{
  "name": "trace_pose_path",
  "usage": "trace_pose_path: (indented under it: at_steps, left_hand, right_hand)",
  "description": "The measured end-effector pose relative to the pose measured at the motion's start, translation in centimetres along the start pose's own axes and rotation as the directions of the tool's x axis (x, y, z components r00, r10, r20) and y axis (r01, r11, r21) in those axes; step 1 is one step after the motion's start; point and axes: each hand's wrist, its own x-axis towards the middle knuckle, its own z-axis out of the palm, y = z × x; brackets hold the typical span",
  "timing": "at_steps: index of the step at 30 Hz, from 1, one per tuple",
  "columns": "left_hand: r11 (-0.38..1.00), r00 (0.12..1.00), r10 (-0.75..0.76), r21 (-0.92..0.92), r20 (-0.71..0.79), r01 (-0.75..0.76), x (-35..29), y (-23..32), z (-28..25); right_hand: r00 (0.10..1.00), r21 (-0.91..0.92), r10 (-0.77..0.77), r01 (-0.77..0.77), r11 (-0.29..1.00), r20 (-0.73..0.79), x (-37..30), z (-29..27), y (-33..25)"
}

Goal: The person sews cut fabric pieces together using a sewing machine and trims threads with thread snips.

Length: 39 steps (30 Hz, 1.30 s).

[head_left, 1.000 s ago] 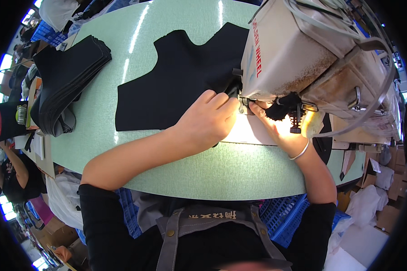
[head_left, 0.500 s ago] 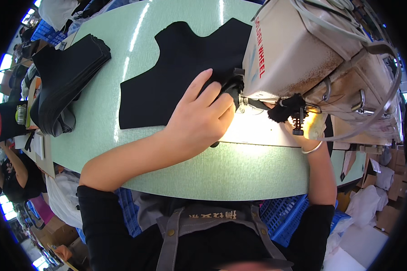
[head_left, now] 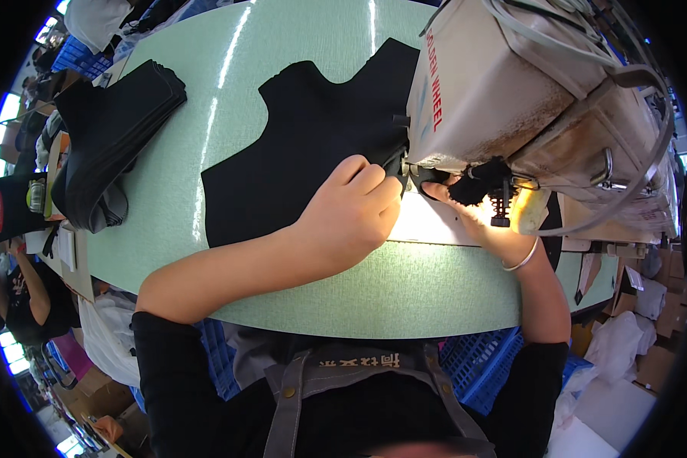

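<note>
A flat black fabric piece (head_left: pixel 305 145) with curved cut-outs lies under the sewing machine (head_left: pixel 496 91), its near edge at the lit needle area. My left hand (head_left: pixel 353 210) is closed on the fabric's edge, just left of the presser foot (head_left: pixel 407 169), with its fingers curled in. My right hand (head_left: pixel 485 221) comes round the other side of the machine head. Its thumb and finger meet the black fabric beside the presser foot; the other fingers are partly hidden behind the machine's black fuzzy part (head_left: pixel 485 182) and tension spring (head_left: pixel 501 204).
A thick stack of black cut pieces (head_left: pixel 118 130) hangs over the green table's (head_left: pixel 313 305) left side. A blue crate (head_left: pixel 473 366) stands below the front edge. A cable (head_left: pixel 649 175) loops around the machine's right side. Another person (head_left: pixel 30 290) sits at far left.
The black fabric has slid nearer to me. My left hand came down with it, its fingers more tightly curled. My right hand moved left, so its thumb now shows beside the presser foot.
</note>
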Motion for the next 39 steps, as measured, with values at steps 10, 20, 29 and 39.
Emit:
trace_pose_path:
  at_steps: [10, 20, 29, 39]
  left_hand:
    - [0.991, 0.998, 0.012, 0.131, -0.068, -0.003, 1.1, 0.2, 0.6]
    - [0.999, 0.994, -0.015, 0.049, 0.111, 0.010, -0.2, 0.7, -1.4]
    - [0.999, 0.995, -0.001, 0.050, -0.097, 0.005, 0.0, 0.7, 1.1]
    - [0.948, 0.993, -0.068, 0.303, -0.098, 0.095, 0.3, 1.8, -0.5]
  right_hand:
    - [0.812, -0.129, -0.298, 0.270, 0.954, -0.502, 0.4, 4.5, 0.2]
    - [0.778, -0.065, -0.257, 0.270, 0.961, -0.573, -1.4, 1.2, 0.6]
    - [0.861, -0.178, -0.285, 0.229, 0.957, -0.421, 0.1, 3.1, 0.4]
    - [0.444, -0.562, -0.606, 0.244, 0.790, -0.660, 0.2, 1.6, -1.7]
